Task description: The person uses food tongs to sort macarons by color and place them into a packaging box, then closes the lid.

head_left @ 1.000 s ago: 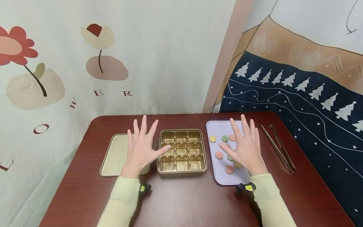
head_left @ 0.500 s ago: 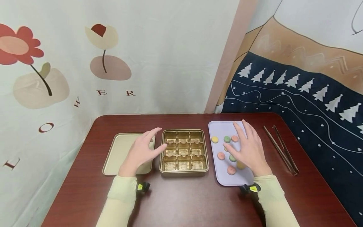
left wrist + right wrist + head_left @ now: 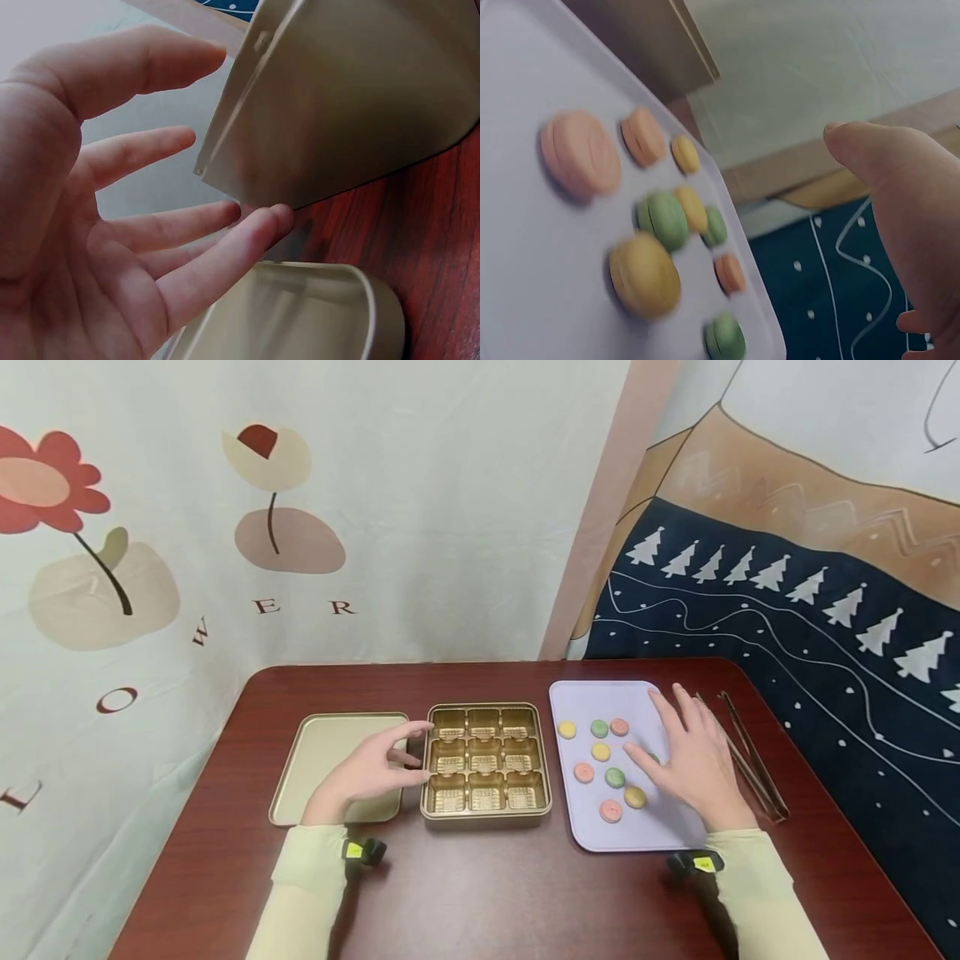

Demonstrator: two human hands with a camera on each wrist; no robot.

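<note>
My left hand (image 3: 367, 768) reaches over the flat gold lid (image 3: 318, 760), its fingertips right at the left wall of a gold tin (image 3: 486, 817) with divided square compartments. Seen from the left wrist, thumb and fingers are spread beside the tin's smooth side (image 3: 360, 97), not closed round it. My right hand (image 3: 693, 768) hovers over the right side of a lavender tray (image 3: 592, 697), fingers spread and holding nothing. Several pink, green and yellow macarons lie scattered on that tray, among them a pink macaron (image 3: 581, 154) and a yellow macaron (image 3: 645, 276). The hand partly hides one green macaron.
Metal tongs (image 3: 753, 752) lie right of the tray, partly behind the right hand. Everything stands on a dark red-brown table (image 3: 487, 893). A pale curtain with flower prints (image 3: 450, 527) and a navy cloth with white trees (image 3: 787, 635) hang behind it.
My left hand has lowered and turned sideways, from raised and spread to fingertips at the tin's left wall. My right hand has shifted right across the tray toward the tongs, uncovering more macarons.
</note>
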